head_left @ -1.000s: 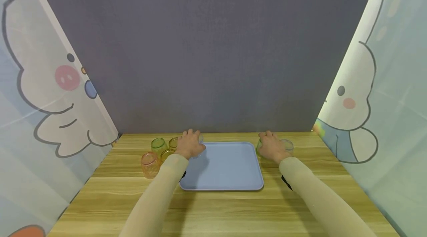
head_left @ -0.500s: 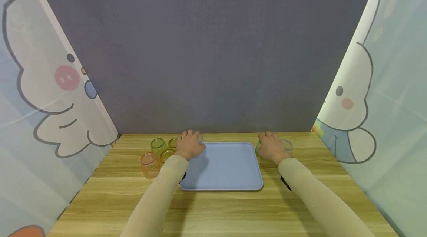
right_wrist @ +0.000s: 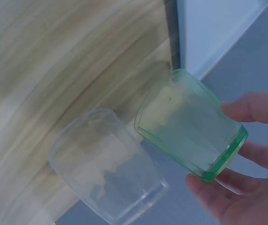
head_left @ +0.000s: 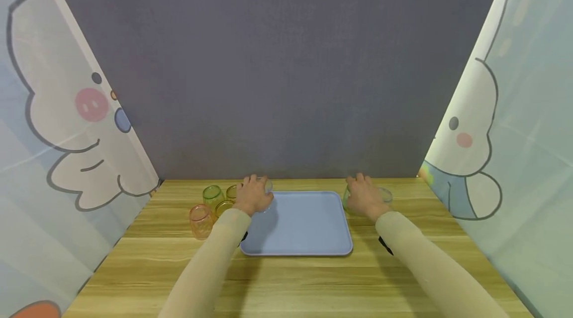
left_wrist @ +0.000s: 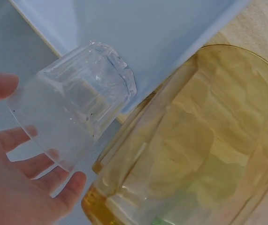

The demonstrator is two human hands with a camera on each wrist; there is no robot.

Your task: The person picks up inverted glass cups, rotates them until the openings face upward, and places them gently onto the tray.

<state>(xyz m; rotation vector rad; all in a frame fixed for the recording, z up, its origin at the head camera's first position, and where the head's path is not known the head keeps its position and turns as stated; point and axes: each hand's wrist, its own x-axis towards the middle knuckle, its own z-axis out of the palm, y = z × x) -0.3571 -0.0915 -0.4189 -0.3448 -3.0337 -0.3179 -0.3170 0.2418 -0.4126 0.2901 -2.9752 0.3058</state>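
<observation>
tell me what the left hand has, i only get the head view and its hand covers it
Observer: The left hand holds a clear cup, upside down, over the tray.
Operator: and the right one
Observer: The right hand grips a green cup, also upside down.
Operator: anything close beside it
Observer: A second clear cup stands next to the green one, on the table.
</observation>
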